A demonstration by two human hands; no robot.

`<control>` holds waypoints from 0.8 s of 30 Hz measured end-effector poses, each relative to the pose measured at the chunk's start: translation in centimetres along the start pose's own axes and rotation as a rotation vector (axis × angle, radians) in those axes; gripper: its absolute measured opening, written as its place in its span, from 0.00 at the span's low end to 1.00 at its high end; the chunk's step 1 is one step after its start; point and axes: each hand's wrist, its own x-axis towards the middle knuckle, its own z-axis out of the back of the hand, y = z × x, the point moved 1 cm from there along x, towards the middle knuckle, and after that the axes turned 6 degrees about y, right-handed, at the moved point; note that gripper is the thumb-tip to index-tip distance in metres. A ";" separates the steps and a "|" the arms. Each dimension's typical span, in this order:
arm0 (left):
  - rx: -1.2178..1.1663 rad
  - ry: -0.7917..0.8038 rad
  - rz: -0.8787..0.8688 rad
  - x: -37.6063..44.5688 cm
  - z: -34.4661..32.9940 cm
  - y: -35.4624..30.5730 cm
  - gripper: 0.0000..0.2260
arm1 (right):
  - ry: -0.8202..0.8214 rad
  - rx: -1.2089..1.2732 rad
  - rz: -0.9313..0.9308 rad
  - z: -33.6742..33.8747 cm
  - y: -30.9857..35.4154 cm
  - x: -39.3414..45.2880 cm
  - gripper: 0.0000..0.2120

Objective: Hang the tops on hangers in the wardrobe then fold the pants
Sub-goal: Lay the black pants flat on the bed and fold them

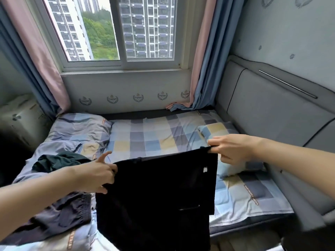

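A pair of black pants (159, 192) hangs in the air over the bed, stretched out by its top edge. My left hand (97, 175) grips the left corner of that edge, index finger sticking out. My right hand (230, 148) pinches the right corner. A small white tag and a zipper show on the black cloth. A dark green garment (58, 161) lies crumpled on the bed at the left. Beneath my left forearm lies a dark navy garment (59, 214) with an elastic waistband.
The bed (145, 138) has a checked blue, yellow and grey sheet, a pillow (81, 125) at the far left and another (224, 133) at the right. A padded grey headboard (272, 113) runs along the right. Behind are a window and curtains.
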 end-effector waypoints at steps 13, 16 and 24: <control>-0.217 -0.232 0.206 -11.1 2.0 4.3 0.21 | -0.093 -0.302 -0.010 3.0 -0.7 -1.5 0.25; 0.353 0.094 0.430 -11.3 1.8 4.3 0.27 | -0.239 -0.262 -0.065 4.4 -0.3 -1.2 0.26; -0.150 -1.016 0.306 -12.8 0.5 4.9 0.24 | -0.145 0.556 -0.489 6.1 -2.0 -0.6 0.29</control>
